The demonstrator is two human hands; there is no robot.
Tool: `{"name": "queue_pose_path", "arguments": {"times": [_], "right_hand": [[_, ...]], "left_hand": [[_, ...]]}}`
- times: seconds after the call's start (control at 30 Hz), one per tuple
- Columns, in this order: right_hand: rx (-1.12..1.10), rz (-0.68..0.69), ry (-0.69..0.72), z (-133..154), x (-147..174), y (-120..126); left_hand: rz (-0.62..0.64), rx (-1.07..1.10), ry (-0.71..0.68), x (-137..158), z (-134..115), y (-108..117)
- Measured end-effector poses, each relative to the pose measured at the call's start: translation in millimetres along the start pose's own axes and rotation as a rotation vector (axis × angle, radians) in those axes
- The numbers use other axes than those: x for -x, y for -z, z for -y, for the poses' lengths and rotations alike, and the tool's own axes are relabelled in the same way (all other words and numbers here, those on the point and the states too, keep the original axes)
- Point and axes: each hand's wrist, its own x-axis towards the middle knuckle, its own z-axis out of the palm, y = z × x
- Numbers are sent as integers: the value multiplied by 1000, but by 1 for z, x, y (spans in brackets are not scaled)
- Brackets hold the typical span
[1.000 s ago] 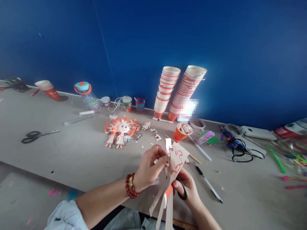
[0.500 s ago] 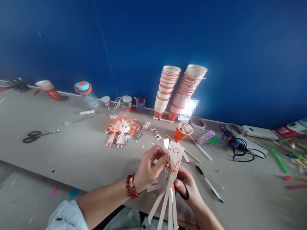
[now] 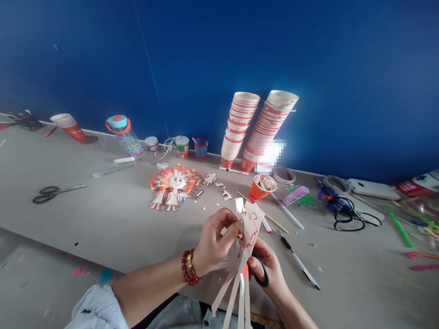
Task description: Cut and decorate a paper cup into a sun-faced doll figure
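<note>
while a piece of white paper (image 3: 253,217) with a wavy red outline is being held over the tabletop (image 3: 123,219), both hands are put to use on it. its left side is pinched between the thumb and fingers of the left hand (image 3: 217,237), so that grip is closed on the paper. in the right hand (image 3: 270,269) the black-handled scissors (image 3: 266,275) are grasped, but the blades are hidden by the paper, so it can't be told if they're biting into it. long pale strips (image 3: 231,301) are left dangling below and between the two grips.

a red bead bracelet (image 3: 189,269) is worn just behind the left grip. beyond the grips, an orange cup (image 3: 258,192) is stuffed with scraps, and a wooden stick (image 3: 279,224) is laid nearer the paper. to the right of the right grip, a black-ended pen (image 3: 300,265) is set down. past the left grip and a bit left, a paper figure (image 3: 177,183) with orange fringe is laid out. farther back, two cup stacks (image 3: 237,128) are stood before the blue wall (image 3: 192,55).
</note>
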Motion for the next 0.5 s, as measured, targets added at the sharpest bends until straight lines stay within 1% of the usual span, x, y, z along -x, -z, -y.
{"name": "queue_pose_path", "arguments": {"times": [0.5], "right_hand": [[62, -20, 35, 3, -2, -5]], "left_hand": [[-1, -31, -27, 1, 1, -1]]}}
